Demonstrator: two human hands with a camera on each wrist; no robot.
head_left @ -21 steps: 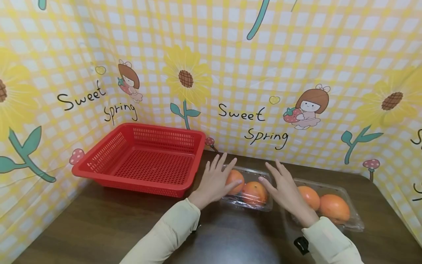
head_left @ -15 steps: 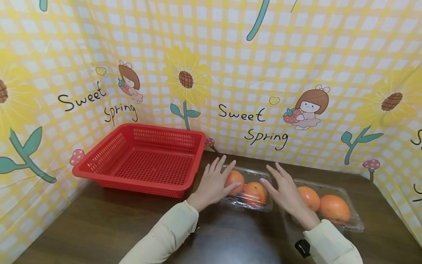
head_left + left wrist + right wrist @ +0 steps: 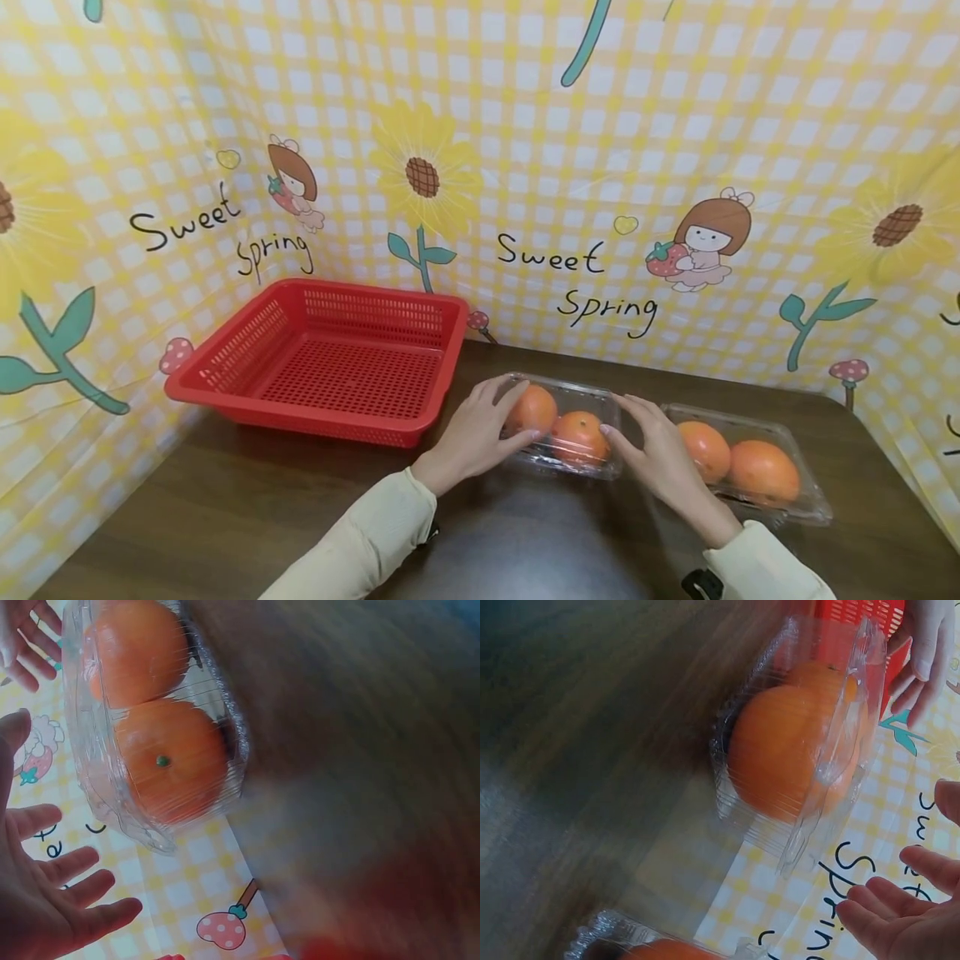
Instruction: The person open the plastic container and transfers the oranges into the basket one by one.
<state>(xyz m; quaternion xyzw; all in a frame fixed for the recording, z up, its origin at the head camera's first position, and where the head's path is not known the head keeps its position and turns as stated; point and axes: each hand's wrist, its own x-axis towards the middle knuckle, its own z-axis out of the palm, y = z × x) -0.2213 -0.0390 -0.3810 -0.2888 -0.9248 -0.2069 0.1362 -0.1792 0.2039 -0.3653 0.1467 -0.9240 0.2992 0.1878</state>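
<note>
A clear plastic clamshell box [image 3: 573, 398] with two oranges [image 3: 582, 438] in it sits on the dark wooden table between my hands. My left hand [image 3: 474, 429] is at its left end, thumb along the near side and fingers overlapping the far corner in the head view. At the right end is my right hand [image 3: 662, 448], its thumb tip close to the right orange. Both wrist views show the palms turned toward the box, with the left fingers [image 3: 86, 889] and right fingers [image 3: 877, 904] spread and a gap between them and the plastic.
To the left stands a red perforated plastic basket [image 3: 315, 418] with nothing in it. A second clear box [image 3: 757, 423] holding two oranges [image 3: 763, 473] lies right of my right hand. A yellow checked cloth [image 3: 555, 167] rises behind the table [image 3: 517, 542].
Both hands have come down to the box's ends, and their raised fingers have bent lower and drawn inward around it. The basket and both boxes have stayed in place.
</note>
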